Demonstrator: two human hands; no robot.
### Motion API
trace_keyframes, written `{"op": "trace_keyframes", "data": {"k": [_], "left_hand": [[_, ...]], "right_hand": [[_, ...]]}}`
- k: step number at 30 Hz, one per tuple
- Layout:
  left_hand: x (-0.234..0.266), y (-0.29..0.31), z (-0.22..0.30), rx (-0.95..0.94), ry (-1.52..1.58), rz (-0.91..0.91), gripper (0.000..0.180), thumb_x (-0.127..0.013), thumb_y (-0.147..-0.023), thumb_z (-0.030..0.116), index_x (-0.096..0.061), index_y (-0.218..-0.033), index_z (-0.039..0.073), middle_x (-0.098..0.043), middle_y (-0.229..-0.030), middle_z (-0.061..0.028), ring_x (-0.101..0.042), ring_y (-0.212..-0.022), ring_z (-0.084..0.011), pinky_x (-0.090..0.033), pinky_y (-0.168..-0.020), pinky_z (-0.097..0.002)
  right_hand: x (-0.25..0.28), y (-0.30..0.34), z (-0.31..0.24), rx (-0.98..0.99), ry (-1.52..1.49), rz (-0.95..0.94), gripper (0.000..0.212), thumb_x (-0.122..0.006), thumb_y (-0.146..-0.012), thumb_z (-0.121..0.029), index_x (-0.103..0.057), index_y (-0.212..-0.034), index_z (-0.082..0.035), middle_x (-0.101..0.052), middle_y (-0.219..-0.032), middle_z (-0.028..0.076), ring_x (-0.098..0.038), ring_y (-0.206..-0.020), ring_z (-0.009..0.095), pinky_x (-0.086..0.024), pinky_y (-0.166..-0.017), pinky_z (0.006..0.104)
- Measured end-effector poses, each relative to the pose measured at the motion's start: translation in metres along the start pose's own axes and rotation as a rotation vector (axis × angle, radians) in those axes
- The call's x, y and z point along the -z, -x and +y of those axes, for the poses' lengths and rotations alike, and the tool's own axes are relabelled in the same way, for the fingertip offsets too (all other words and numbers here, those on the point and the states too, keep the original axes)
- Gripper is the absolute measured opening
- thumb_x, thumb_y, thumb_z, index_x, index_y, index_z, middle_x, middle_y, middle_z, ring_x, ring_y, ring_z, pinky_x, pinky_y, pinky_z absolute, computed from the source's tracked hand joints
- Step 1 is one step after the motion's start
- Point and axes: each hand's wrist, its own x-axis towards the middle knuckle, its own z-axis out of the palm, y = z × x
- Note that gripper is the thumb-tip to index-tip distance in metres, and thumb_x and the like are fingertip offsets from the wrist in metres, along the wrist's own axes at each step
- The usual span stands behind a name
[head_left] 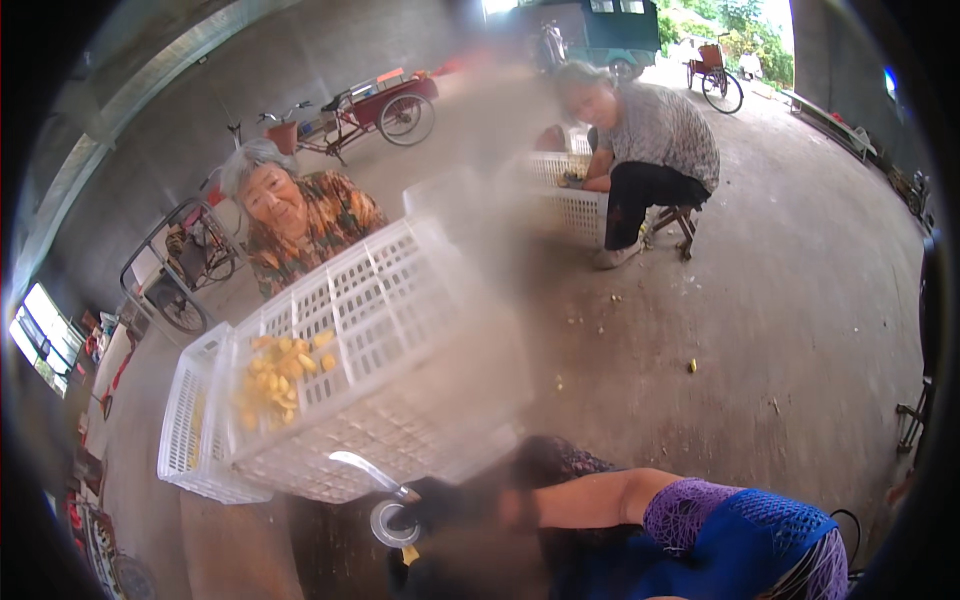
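Note:
My right hand (438,506), in a black glove, comes in from the right below a blue sleeve with purple netting. It is closed around a curved metal blade (365,468); a silver ring (389,523) shows just below the blade's base. Low in the view, a dark blurred shape (405,575) looks like my gloved left hand; its fingers cannot be made out. A small yellow piece (410,554) shows at its upper edge. Beyond my hands stands a white slotted plastic crate (385,275) holding several yellow pieces (280,375).
A second white crate (190,420) stands against the left side. Behind the crates is a person (310,220) in a patterned top. Another person (655,140) sits on a stool (678,225) beside more crates (575,210). Yellow bits lie on the concrete floor (760,330); a cargo tricycle (385,110) stands by the wall.

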Motion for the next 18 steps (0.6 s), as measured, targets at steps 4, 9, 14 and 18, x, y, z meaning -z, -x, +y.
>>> {"op": "trace_keyframes", "data": {"k": [4, 9, 14, 18], "left_hand": [[0.001, 0.008, -0.009, -0.137, -0.181, 0.061, 0.020, -0.053, -0.093, 0.001, -0.055, -0.111, -0.006, -0.062, -0.100, -0.0143, -0.061, -0.084, -0.0243, -0.052, -0.074, -0.0327], [0.015, 0.034, -0.016, -0.292, -0.370, 0.075, 0.019, -0.054, -0.093, 0.001, -0.056, -0.110, -0.008, -0.063, -0.103, -0.0163, -0.062, -0.087, -0.0265, -0.053, -0.076, -0.0340], [0.013, 0.029, 0.001, -0.115, -0.297, 0.057, 0.015, -0.058, -0.087, -0.002, -0.062, -0.101, -0.008, -0.062, -0.102, -0.0184, -0.062, -0.086, -0.0286, -0.052, -0.077, -0.0340], [0.008, 0.024, 0.008, 0.063, 0.229, 0.070, 0.026, -0.059, -0.084, -0.006, -0.059, -0.110, -0.006, -0.062, -0.103, -0.0138, -0.062, -0.085, -0.0207, -0.052, -0.074, -0.0301]], "right_hand": [[0.002, 0.003, -0.001, 0.071, -0.095, 0.018, 0.029, -0.072, -0.085, -0.022, -0.066, -0.107, -0.005, -0.068, -0.090, 0.005, -0.062, -0.083, 0.011, -0.052, -0.073, 0.0291], [0.001, -0.002, 0.016, 0.076, -0.084, 0.102, 0.032, -0.077, -0.082, -0.027, -0.067, -0.105, -0.006, -0.065, -0.079, 0.001, -0.059, -0.062, 0.011, -0.046, -0.055, 0.0268], [0.000, 0.005, 0.003, 0.080, -0.222, 0.052, 0.018, -0.073, -0.084, -0.020, -0.064, -0.089, -0.006, -0.063, -0.076, 0.001, -0.057, -0.072, 0.009, -0.046, -0.062, 0.0254], [-0.002, 0.009, -0.004, 0.310, -0.773, -0.333, 0.022, -0.057, -0.096, -0.024, -0.063, -0.104, -0.004, -0.061, -0.083, 0.001, -0.053, -0.073, 0.012, -0.047, -0.065, 0.0315]]}}
